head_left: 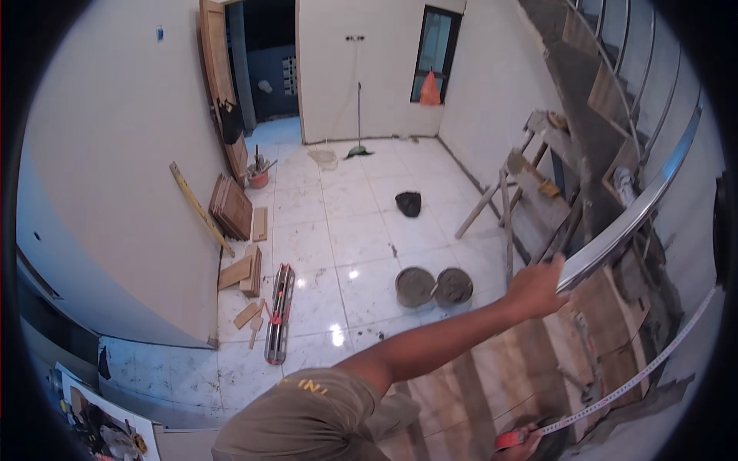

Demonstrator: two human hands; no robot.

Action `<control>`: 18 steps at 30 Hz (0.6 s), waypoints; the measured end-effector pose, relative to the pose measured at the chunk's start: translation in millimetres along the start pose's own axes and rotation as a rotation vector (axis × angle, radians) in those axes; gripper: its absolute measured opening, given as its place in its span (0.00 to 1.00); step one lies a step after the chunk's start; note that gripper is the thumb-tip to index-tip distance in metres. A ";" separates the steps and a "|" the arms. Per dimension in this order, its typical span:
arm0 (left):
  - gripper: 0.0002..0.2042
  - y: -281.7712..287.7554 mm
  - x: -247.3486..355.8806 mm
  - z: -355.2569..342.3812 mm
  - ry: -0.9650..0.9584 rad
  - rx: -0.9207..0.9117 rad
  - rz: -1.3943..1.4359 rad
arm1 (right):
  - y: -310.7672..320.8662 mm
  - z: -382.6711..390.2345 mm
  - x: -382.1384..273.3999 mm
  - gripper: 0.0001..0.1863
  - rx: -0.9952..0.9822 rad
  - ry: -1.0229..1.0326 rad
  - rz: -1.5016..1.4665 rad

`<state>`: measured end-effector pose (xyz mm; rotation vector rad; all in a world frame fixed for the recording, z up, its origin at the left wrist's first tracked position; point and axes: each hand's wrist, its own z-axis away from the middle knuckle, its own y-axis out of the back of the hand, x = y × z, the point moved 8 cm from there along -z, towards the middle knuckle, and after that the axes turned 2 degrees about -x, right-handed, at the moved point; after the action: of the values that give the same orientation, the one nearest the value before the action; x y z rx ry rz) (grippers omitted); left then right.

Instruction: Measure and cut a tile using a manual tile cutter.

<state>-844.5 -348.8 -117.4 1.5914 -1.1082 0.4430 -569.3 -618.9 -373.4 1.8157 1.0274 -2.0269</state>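
Held the silver bar [632, 218] by its lower end in the closed left grip [540, 290], with its long axis slanting up and rightward, and clasped the red tape measure [509, 440] in the right grip [525, 447] well below, with white tape [637, 376] running up-right.

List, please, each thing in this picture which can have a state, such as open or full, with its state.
Red tape measure: blade extended, case in right hand.
Long metal bar: gripped by left hand.
Wooden door: open.
Two buckets: filled with grey mortar.
Tile cutter: lying flat, not in hand.
Small red bucket: upright, not empty.
Orange cloth: hanging.
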 end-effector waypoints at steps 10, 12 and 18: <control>0.42 -5.0 -122.5 155.7 -0.098 -0.063 0.136 | -36.8 159.5 38.2 0.15 0.100 -0.077 -0.221; 0.44 1.9 -143.1 177.7 -0.105 -0.130 0.182 | -74.9 178.8 2.9 0.19 -0.018 -0.011 -0.152; 0.46 22.1 -216.7 219.7 -0.084 -0.277 0.429 | -257.6 267.9 -57.3 0.19 -0.535 -0.079 -0.427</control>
<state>-1026.6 -455.4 -343.7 1.1379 -1.5136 0.4816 -919.2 -616.1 -235.5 1.3087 1.8391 -1.7555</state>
